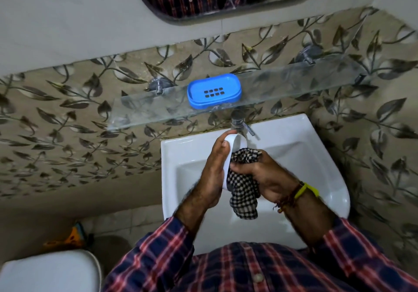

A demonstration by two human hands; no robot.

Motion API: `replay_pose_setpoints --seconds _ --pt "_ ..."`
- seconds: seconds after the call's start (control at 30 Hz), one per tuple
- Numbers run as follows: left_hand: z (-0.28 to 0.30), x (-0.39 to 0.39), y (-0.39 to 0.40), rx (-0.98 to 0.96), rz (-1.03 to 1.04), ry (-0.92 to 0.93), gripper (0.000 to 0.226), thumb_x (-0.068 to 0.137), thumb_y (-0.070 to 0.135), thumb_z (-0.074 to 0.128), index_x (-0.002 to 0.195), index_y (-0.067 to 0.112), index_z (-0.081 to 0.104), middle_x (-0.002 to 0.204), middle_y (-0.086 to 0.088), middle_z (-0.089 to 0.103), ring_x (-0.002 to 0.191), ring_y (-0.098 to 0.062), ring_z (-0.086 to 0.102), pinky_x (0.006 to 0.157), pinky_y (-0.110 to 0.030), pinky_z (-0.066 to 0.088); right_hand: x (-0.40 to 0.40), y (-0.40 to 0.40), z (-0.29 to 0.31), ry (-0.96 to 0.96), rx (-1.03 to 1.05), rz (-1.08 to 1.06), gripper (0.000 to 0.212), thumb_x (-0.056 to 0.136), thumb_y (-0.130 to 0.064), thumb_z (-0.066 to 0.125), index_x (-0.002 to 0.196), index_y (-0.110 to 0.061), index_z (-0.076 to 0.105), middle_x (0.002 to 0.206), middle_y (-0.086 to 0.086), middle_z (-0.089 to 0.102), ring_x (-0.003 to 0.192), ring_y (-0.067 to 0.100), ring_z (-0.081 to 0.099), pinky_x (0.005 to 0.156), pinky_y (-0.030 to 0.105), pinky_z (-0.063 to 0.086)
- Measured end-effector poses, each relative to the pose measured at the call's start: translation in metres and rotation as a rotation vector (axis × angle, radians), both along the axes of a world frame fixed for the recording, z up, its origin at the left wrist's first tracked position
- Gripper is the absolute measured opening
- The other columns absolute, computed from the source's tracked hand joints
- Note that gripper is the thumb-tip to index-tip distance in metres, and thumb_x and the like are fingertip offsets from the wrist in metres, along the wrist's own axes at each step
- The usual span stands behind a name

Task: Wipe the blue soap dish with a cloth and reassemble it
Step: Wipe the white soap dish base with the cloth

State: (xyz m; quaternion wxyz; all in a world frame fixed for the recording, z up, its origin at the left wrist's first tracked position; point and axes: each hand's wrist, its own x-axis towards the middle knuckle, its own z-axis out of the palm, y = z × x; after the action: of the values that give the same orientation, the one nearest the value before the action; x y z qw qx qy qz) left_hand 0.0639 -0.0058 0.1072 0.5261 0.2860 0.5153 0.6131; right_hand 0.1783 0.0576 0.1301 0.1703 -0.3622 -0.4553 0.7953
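At the near left we saw the white toilet lid (48, 271) below the leaf-patterned wall tiles (56, 119). Farther off, on the glass shelf (294, 81), the blue soap dish (214, 91) lay flat, its slotted drain holes facing up, just left of the tap (239, 122). Over the white sink (316, 156) our left hand (212, 174) was closed around a white oval tray (233, 146), held on edge with the fingers curled over its far rim. Just to the right, our right hand (264, 174) was clenched on a black-and-white checked cloth (243, 192), pressing it into the tray's hollow while the loose end hung down toward the basin. A yellow band (306, 189) circled the right wrist.
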Motion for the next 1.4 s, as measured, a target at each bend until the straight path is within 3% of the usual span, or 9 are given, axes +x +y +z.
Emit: replay_pose_setpoints --seconds 0.23,0.4,0.47,0.57,0.7,0.83,0.97,1.1,1.4 --pt "0.005 -0.012 0.001 -0.1 0.134 -0.006 0.037 0.104 0.034 0.046 0.135 0.018 0.058 0.138 -0.014 0.061 0.129 -0.035 0.056 0.111 -0.055 0.041 0.007 -0.009 -0.009 0.099 0.36 0.303 0.01 0.084 -0.001 0.075 0.089 0.004 0.068 0.082 0.008 0.07 0.079 0.017 0.065 0.074 0.029 0.054" --pt "0.019 -0.013 0.011 -0.265 0.222 -0.058 0.043 0.104 0.038 0.047 0.139 0.015 0.055 0.143 -0.014 0.058 0.131 -0.03 0.055 0.114 -0.049 0.04 -0.003 -0.022 -0.011 0.003 0.768 0.048 0.019 0.081 -0.01 0.081 0.078 0.002 0.066 0.07 0.01 0.067 0.064 0.019 0.065 0.064 0.033 0.054" --pt "0.02 -0.011 0.01 -0.243 0.171 0.008 0.046 0.105 0.045 0.043 0.143 0.02 0.051 0.146 -0.015 0.055 0.133 -0.032 0.054 0.113 -0.05 0.041 -0.003 -0.025 -0.014 -0.028 0.685 -0.08 0.018 0.081 -0.011 0.08 0.076 0.001 0.068 0.07 0.016 0.07 0.062 0.019 0.066 0.061 0.033 0.054" --pt "0.016 -0.006 -0.005 -0.07 0.139 0.409 0.051 0.104 0.055 0.031 0.151 0.035 0.036 0.159 0.004 0.038 0.145 -0.014 0.037 0.116 -0.042 0.035 0.002 -0.013 -0.014 -0.012 0.191 -0.271 0.009 0.081 -0.01 0.078 0.084 -0.003 0.074 0.078 0.01 0.073 0.074 0.022 0.069 0.066 0.031 0.055" --pt "-0.023 -0.002 -0.02 0.303 -0.022 0.967 0.057 0.105 0.05 0.027 0.152 0.019 0.038 0.162 0.002 0.033 0.152 -0.021 0.023 0.12 -0.049 0.022 0.011 0.003 -0.002 0.207 -0.239 -0.173 0.035 0.081 -0.009 0.071 0.114 0.002 0.069 0.112 0.017 0.072 0.1 0.03 0.07 0.077 0.037 0.059" --pt "-0.024 -0.002 -0.001 0.344 0.165 0.785 0.047 0.107 0.039 0.024 0.135 0.016 0.053 0.135 -0.007 0.059 0.128 -0.031 0.054 0.105 -0.055 0.041 0.003 -0.003 0.002 0.278 -0.294 -0.168 0.056 0.077 -0.014 0.074 0.124 0.011 0.057 0.114 0.021 0.063 0.106 0.031 0.063 0.1 0.047 0.052" --pt "-0.019 -0.014 0.007 0.296 0.197 0.481 0.049 0.106 0.031 0.021 0.125 0.013 0.062 0.115 0.0 0.069 0.108 -0.021 0.064 0.093 -0.034 0.049 0.002 -0.011 0.007 0.224 -0.178 -0.11 0.041 0.074 -0.014 0.075 0.11 0.004 0.069 0.095 0.016 0.071 0.089 0.029 0.068 0.081 0.041 0.059" --pt "-0.016 -0.003 0.006 0.26 0.16 0.352 0.047 0.106 0.026 0.02 0.127 0.014 0.061 0.117 -0.014 0.069 0.113 -0.035 0.064 0.099 -0.046 0.049 -0.004 -0.006 0.015 0.247 -0.245 -0.183 0.05 0.078 -0.01 0.069 0.122 0.011 0.06 0.112 0.028 0.065 0.101 0.036 0.064 0.091 0.05 0.052" --pt "-0.005 -0.009 0.015 0.272 0.199 0.357 0.054 0.106 0.033 0.028 0.119 -0.001 0.067 0.104 -0.016 0.076 0.1 -0.03 0.071 0.087 -0.034 0.054 -0.006 0.002 0.013 0.203 -0.019 -0.081 0.054 0.072 -0.013 0.074 0.112 0.019 0.057 0.105 0.036 0.063 0.096 0.041 0.062 0.084 0.048 0.056"
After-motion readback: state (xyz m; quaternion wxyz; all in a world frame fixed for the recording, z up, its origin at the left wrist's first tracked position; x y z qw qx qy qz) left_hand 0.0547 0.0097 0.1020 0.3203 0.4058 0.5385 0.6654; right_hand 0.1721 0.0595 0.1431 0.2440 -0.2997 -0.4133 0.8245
